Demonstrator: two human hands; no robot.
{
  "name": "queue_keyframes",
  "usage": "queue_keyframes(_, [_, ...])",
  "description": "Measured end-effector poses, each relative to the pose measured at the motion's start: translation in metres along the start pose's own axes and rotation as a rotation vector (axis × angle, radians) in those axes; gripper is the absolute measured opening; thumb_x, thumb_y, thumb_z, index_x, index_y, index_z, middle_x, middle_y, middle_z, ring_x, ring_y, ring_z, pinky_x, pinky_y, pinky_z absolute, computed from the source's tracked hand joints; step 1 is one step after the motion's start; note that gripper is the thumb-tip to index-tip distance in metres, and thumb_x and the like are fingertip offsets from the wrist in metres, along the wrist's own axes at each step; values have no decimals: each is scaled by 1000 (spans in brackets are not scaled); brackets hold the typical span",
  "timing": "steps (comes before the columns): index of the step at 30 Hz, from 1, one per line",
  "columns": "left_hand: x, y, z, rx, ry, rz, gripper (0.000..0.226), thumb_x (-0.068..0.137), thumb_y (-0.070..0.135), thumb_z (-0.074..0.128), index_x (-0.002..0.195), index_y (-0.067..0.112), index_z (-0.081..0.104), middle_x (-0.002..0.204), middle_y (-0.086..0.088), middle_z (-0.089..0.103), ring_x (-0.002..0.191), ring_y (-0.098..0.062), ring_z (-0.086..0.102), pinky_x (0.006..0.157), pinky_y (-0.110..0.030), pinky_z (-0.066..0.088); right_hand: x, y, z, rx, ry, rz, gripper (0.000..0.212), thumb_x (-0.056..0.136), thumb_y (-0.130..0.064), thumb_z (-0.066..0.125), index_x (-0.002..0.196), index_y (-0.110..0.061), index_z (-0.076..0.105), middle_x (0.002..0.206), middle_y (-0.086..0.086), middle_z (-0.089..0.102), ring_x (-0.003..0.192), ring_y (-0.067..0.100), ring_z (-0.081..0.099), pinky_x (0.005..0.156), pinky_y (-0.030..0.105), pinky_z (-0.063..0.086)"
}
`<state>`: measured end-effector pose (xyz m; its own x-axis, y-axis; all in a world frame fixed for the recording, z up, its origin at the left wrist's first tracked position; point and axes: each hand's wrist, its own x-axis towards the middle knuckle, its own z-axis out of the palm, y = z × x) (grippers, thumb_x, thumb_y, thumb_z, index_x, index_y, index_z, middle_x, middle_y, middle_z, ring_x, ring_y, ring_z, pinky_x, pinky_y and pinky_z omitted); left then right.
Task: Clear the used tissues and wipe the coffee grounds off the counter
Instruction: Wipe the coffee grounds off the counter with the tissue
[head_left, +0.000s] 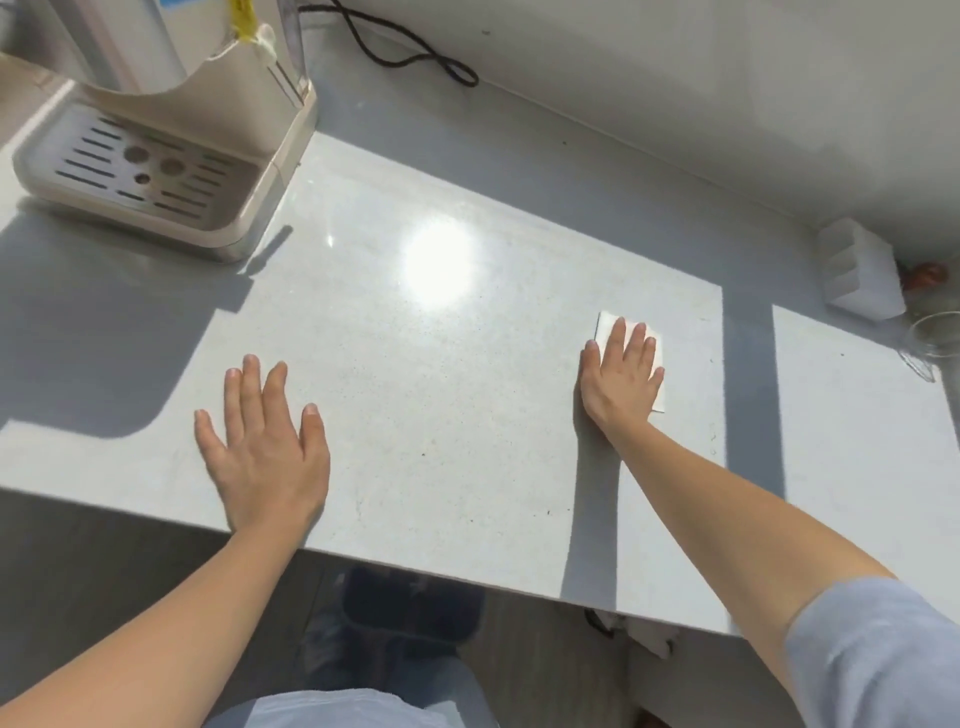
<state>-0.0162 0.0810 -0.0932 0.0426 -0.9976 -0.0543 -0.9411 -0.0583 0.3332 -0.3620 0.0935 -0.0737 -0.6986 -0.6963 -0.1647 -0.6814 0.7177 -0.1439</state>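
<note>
My right hand (621, 376) lies flat, fingers spread, pressing a folded white tissue (655, 356) onto the pale grey counter (441, 395) at the right. Only the tissue's edges show around my fingers. My left hand (265, 441) rests flat and empty on the counter near its front edge, fingers apart. A few tiny dark specks of coffee grounds (549, 512) dot the counter near the front edge between my hands.
A cream coffee machine (171, 156) with a slotted drip tray stands at the back left. A black cable (410, 54) runs along the wall. At the far right sit a white block (860, 270) and a clear glass (937, 338). Below the counter edge is a bin (410, 608).
</note>
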Motion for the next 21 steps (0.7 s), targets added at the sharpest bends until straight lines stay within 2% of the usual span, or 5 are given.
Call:
queue_keyframes(3, [2,-9,3,32,23,-54,59,94,45,8,148,22,20,161,0,11,148,-16,3,116,-48,1,17,-77,22,9,-94,-243,61,100,-47,18,154,-22,5,162,5,-3,149,23,-6,119,49,-2])
queue_keyframes(8, [4,-6,-1,-17,28,-45,58,94,42,7,148,24,22,161,2,11,148,-14,3,116,-46,-2,-63,-163,49,13,-152,-688,57,101,-40,21,154,-24,9,163,3,-1,149,20,-6,119,47,-3])
queue_keyframes(14, [1,-11,0,-121,66,-36,55,96,38,10,145,23,30,160,2,16,147,-12,6,117,-45,-3,-204,-121,69,-31,-267,-981,55,102,-39,18,154,-25,6,163,1,-2,148,18,-13,119,44,-9])
queue_keyframes(17, [-1,-13,1,-131,64,-23,55,96,38,10,146,23,29,160,1,15,147,-12,5,117,-45,-4,-231,-50,60,-76,-268,-941,54,102,-40,16,153,-30,3,163,-3,-6,148,16,-15,118,41,-13])
queue_keyframes(21, [-2,-13,4,-119,56,-17,55,96,39,9,145,23,27,160,1,14,147,-11,3,117,-46,-3,-201,41,39,-21,-197,-546,55,101,-43,13,151,-35,-7,159,-10,-17,145,10,-22,118,41,-11])
